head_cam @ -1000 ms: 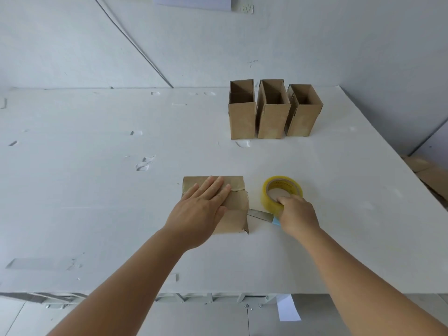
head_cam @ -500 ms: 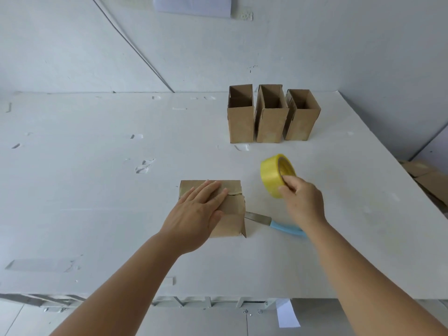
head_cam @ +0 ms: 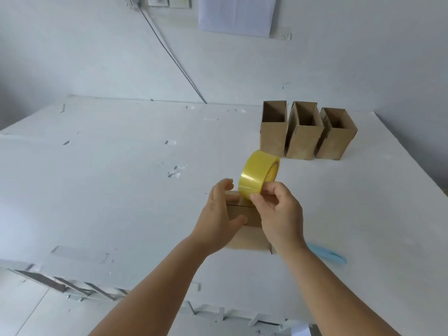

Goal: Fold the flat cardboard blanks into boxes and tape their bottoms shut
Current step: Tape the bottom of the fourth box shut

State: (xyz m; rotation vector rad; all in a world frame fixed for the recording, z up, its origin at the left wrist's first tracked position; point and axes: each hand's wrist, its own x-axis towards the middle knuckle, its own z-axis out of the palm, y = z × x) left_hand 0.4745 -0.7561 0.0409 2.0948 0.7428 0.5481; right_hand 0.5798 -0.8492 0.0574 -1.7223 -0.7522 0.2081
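A small cardboard box (head_cam: 247, 236) stands bottom-up on the white table (head_cam: 121, 190), its flaps folded shut. My left hand (head_cam: 218, 221) grips its left side and top, thumb on the near face. My right hand (head_cam: 278, 214) holds a yellow tape roll (head_cam: 257, 173) upright over the far edge of the box, fingertips pinching at the roll's lower edge. Three folded boxes (head_cam: 305, 134) stand open-topped in a row at the back right.
A knife with a blue handle (head_cam: 327, 254) lies on the table just right of my right wrist, its blade hidden. Tape scraps (head_cam: 175, 170) stick to the tabletop. The wall (head_cam: 218, 69) with a cable runs behind; the table's near edge lies below my forearms.
My right hand has carried the tape roll left to the box's far edge. My left hand went from lying flat on the box to gripping its side. The camera has tilted and moved closer.
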